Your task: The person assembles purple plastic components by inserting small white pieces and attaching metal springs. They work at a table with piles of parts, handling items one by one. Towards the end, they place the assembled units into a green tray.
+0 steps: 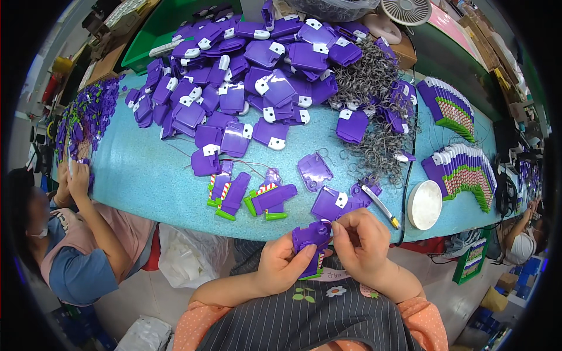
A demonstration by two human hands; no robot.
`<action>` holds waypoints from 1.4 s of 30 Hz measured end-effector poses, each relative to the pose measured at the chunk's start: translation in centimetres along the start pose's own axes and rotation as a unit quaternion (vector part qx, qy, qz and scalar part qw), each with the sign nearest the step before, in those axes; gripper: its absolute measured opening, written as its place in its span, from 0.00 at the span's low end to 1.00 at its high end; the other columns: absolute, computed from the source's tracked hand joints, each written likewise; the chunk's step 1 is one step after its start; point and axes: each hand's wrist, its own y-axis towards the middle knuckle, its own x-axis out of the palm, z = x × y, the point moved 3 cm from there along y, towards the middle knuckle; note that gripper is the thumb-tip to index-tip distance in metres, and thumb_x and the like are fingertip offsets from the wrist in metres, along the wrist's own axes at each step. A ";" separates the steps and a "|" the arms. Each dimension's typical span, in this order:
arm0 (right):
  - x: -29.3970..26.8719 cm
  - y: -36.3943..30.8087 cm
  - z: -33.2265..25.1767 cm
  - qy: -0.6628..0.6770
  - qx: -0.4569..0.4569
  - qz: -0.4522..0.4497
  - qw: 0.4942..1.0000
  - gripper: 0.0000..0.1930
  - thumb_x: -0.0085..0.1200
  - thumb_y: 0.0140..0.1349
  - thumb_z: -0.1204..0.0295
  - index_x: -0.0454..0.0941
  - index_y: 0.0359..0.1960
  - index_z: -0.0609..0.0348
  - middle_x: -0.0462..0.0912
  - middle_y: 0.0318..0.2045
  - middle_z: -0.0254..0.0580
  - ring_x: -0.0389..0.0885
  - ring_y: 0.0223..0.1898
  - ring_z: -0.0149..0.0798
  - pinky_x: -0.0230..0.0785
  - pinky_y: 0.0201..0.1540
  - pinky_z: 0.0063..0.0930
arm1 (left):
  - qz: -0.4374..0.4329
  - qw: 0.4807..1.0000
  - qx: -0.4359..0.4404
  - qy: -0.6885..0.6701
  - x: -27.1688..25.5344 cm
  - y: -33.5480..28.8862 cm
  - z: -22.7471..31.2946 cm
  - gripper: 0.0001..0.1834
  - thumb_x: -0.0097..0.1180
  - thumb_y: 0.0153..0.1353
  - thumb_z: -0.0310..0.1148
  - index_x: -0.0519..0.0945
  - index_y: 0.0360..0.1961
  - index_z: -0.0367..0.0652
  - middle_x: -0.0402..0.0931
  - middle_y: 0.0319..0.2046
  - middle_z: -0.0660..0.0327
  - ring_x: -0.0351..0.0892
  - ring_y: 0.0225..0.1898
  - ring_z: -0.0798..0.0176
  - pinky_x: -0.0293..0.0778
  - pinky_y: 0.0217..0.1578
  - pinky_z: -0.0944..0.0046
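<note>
Nearby, at lower centre, left hand (pixel 281 263) closed around a purple casing (pixel 310 235), right hand (pixel 364 241) bunched at its edge, hold unclear, blue tabletop (pixel 132 175) mid-frame, white dish (pixel 425 205) at right, purple-and-white heap (pixel 275 88) upper centre, green crate (pixel 136 55) upper left, white fan (pixel 407 9) upper right

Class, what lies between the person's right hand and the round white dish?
In the head view, a slim yellow-tipped tool and a dark line on the table lie between the right hand and dish.

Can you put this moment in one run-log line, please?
left hand: holds purple plastic casing | right hand: at casing's upper edge, grip unclear | on table: piled purple casings, grey rings, white round dish
</note>
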 end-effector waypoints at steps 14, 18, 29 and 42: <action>-0.1 -1.6 -0.2 -0.118 -0.128 0.086 0.981 0.10 0.61 0.42 0.83 0.73 0.26 0.64 0.75 0.20 0.42 0.75 0.18 0.40 0.68 0.19 0.27 | 0.037 0.996 0.019 0.072 0.6 -0.6 -0.6 0.14 0.47 0.65 0.26 0.71 0.51 0.31 0.79 0.35 0.61 0.75 0.34 0.76 0.72 0.35 0.74; -0.1 -1.8 0.0 -0.111 -0.114 0.072 0.985 0.09 0.61 0.43 0.83 0.73 0.26 0.64 0.75 0.19 0.42 0.75 0.18 0.40 0.67 0.19 0.27 | 0.038 0.995 0.021 0.094 0.6 -0.5 -0.8 0.14 0.47 0.65 0.25 0.72 0.50 0.31 0.80 0.33 0.61 0.76 0.33 0.76 0.73 0.33 0.73; 0.2 -1.2 0.6 0.003 -0.052 0.053 0.997 0.08 0.60 0.46 0.82 0.73 0.27 0.64 0.76 0.20 0.42 0.75 0.18 0.38 0.66 0.17 0.27 | 0.047 0.986 0.047 0.154 0.0 0.0 -0.5 0.15 0.50 0.62 0.24 0.73 0.50 0.32 0.80 0.30 0.60 0.76 0.29 0.77 0.72 0.29 0.74; 0.4 -0.9 0.7 -0.033 -0.062 0.047 0.996 0.09 0.62 0.45 0.81 0.73 0.27 0.64 0.75 0.19 0.42 0.75 0.18 0.39 0.66 0.18 0.27 | 0.051 0.964 0.090 0.245 -0.4 0.1 -0.7 0.16 0.53 0.60 0.23 0.73 0.49 0.31 0.80 0.26 0.60 0.76 0.23 0.75 0.72 0.25 0.71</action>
